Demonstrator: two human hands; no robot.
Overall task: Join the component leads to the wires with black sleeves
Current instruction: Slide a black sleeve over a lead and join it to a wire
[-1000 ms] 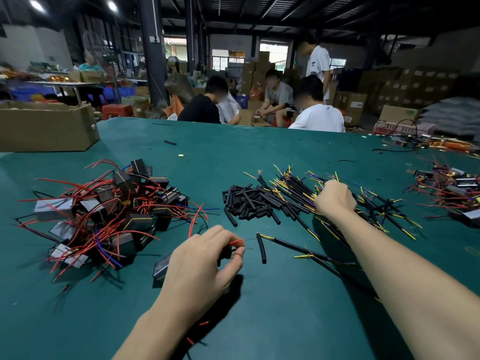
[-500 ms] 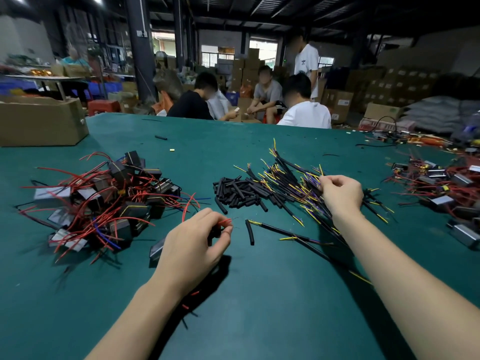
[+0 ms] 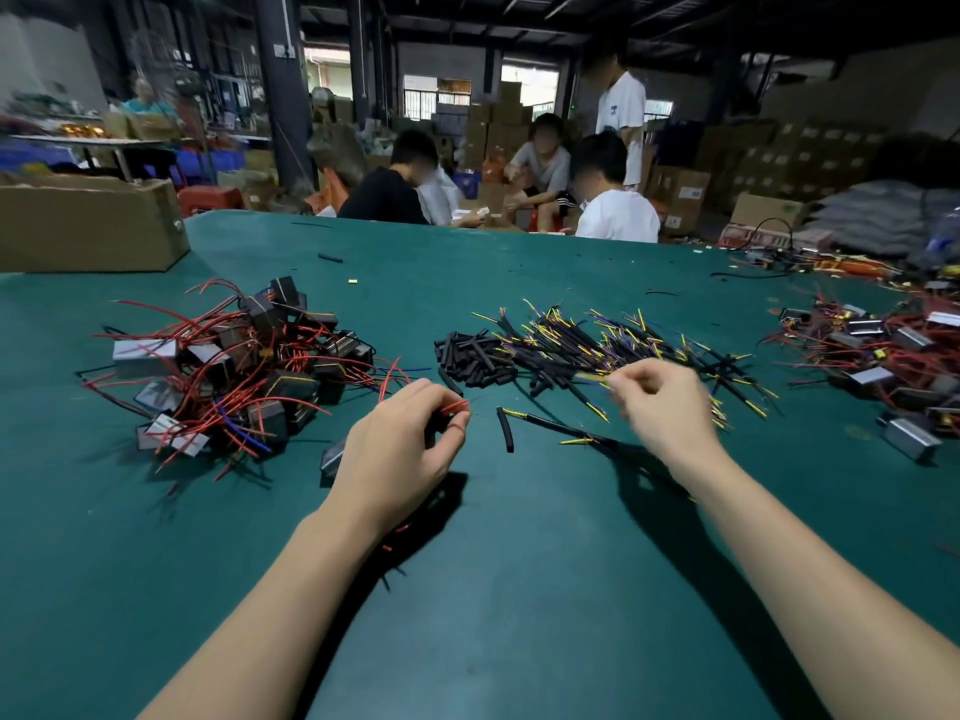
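Note:
My left hand [image 3: 397, 449] pinches the red leads [image 3: 456, 406] of a small black component [image 3: 332, 457] that lies partly hidden under the hand. My right hand [image 3: 662, 402], blurred, pinches a black-sleeved wire with yellow ends near its tip [image 3: 597, 377], just in front of the pile of such wires [image 3: 597, 345]. A heap of short black sleeves [image 3: 470, 356] lies left of that pile. One loose black sleeve [image 3: 505, 428] and one sleeved wire [image 3: 561, 426] lie on the green table [image 3: 519, 563] between my hands.
A pile of black components with red leads [image 3: 234, 371] sits at the left. More components with red wires [image 3: 883, 366] lie at the right. A cardboard box [image 3: 88, 226] stands at the back left. Several people sit beyond the table's far edge.
My right hand has pulled back from the wire pile toward me and left, holding a wire. My left hand has kept its pinch on the red leads.

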